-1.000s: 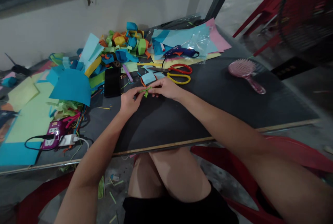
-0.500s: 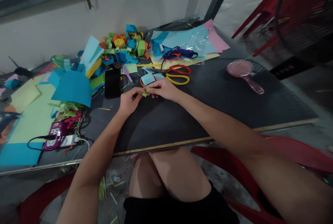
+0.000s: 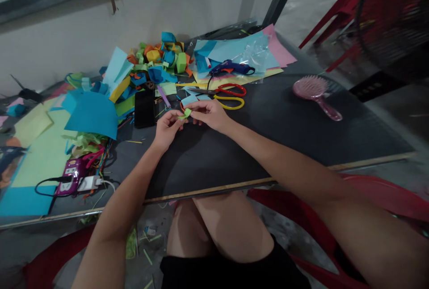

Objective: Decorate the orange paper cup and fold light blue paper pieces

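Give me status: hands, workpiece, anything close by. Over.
Left hand pinching green paper strip; right hand close against it. Strip bent, partly covered. Phone beside left hand, scissors just beyond right hand.

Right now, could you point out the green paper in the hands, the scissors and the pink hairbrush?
Green paper [image 3: 187,112]: head view, on its broad, bright part.
Scissors [image 3: 215,92]: head view, about where the blades meet the handles.
Pink hairbrush [image 3: 311,90]: head view, on its bristled head.
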`<move>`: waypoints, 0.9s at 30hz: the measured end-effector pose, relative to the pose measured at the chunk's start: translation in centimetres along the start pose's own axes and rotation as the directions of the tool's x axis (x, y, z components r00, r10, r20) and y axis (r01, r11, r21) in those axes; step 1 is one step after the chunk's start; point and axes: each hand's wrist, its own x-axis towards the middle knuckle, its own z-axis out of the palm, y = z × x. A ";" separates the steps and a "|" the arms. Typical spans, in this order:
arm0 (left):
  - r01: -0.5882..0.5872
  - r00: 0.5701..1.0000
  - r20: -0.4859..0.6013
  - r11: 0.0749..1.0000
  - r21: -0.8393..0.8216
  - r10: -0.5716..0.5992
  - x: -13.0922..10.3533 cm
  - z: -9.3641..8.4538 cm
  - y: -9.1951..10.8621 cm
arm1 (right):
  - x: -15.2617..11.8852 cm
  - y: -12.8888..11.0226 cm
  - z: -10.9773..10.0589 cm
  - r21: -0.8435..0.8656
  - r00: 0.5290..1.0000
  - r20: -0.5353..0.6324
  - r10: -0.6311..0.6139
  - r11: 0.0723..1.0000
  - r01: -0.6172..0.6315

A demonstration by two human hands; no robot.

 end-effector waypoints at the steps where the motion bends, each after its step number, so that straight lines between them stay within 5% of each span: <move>1: 0.000 1.000 0.003 1.000 0.009 0.000 0.0 0.0 0.1 | 0.0 0.0 0.1 0.009 1.000 -0.004 0.007 1.000 -0.007; 12: -0.044 0.998 0.042 0.997 0.062 0.041 -0.2 0.1 0.3 | -0.3 -0.2 1.3 0.128 0.990 -0.059 0.125 0.985 -0.117; 24: -0.142 0.990 0.040 0.976 0.167 0.137 -0.1 0.6 0.1 | -1.9 -0.4 3.2 -0.018 0.909 -0.418 -0.006 1.000 -0.001; 27: -0.170 0.985 0.023 0.966 0.195 0.169 -0.1 0.4 -0.4 | -1.7 -0.5 3.1 0.028 0.922 -0.385 0.045 0.999 -0.037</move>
